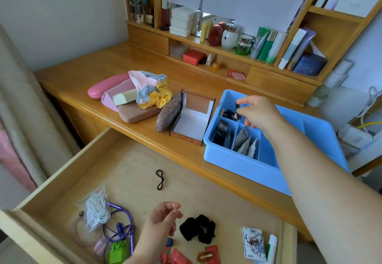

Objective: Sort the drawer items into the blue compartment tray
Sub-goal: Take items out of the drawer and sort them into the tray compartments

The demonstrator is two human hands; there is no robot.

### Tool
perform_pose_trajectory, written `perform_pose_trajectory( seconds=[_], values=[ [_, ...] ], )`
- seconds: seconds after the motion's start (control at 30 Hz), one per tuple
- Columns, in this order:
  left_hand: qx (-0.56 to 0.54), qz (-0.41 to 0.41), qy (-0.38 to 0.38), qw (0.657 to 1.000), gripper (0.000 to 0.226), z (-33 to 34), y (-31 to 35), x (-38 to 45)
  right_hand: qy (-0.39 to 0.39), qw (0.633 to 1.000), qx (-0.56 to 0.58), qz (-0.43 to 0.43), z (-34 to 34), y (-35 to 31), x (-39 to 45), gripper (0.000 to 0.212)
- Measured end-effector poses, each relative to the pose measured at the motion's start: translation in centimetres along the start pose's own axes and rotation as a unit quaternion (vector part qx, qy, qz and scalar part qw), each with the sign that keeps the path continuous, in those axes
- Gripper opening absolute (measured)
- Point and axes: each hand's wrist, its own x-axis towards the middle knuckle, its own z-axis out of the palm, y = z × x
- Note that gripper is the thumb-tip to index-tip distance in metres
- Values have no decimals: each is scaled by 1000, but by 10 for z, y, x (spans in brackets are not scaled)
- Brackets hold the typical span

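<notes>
While the right hand [257,111] pinches one black clip [237,111] over the blue tray [248,166], left hand [163,218] loosely curled, empty

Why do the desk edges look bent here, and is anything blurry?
Head view: the wide-angle lens bows the desk and drawer edges; soft, even daylight, no harsh shadows; the right hand over the blue tray and the left hand are slightly motion-blurred.
</notes>
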Motion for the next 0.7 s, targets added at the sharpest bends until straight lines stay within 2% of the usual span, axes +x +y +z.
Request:
perform_pose_trajectory(
  seconds=[0.1,0.13,0.2,0.27,0.37,0.43,0.47,0.5,0.53,0.57,0.63,0.67,0.7],
  values=[
    [14,8,5,1000,15,-6,-3,-1,-10,1000,-17,-4,4,6,13,43],
    [49,19,7,999,16,-8,-4,-1,14,999,-29,-23,5,9,10,41],
    [187,55,11,981,16,-12,-8,-1,85,992,-38,-84,9,10,-7,31],
    [375,104,-28,921,15,-8,-11,-1,133,974,-34,-180,16,10,-39,19],
    [564,141,-95,808,38,12,-17,1,143,929,-63,-336,33,16,-100,12],
    [629,147,-113,755,43,23,-21,4,95,911,-99,-390,47,31,-134,12],
    [655,143,-115,733,41,26,-21,6,52,914,-117,-385,54,41,-147,11],
    [664,140,-112,726,36,28,-19,8,-1,926,-134,-353,60,51,-157,12],
    [644,145,-106,744,30,29,-16,9,-57,940,-152,-301,65,60,-164,16],
    [590,159,-96,786,21,30,-14,9,-107,948,-176,-244,69,69,-168,24],
    [413,176,-79,890,7,31,-3,1,-177,948,-209,-164,76,85,-171,40],
    [314,159,-86,932,12,32,5,-5,-202,949,-199,-136,78,88,-171,46],
    [217,141,-106,960,14,32,12,-11,-215,955,-168,-119,80,89,-172,47]
  ],
)
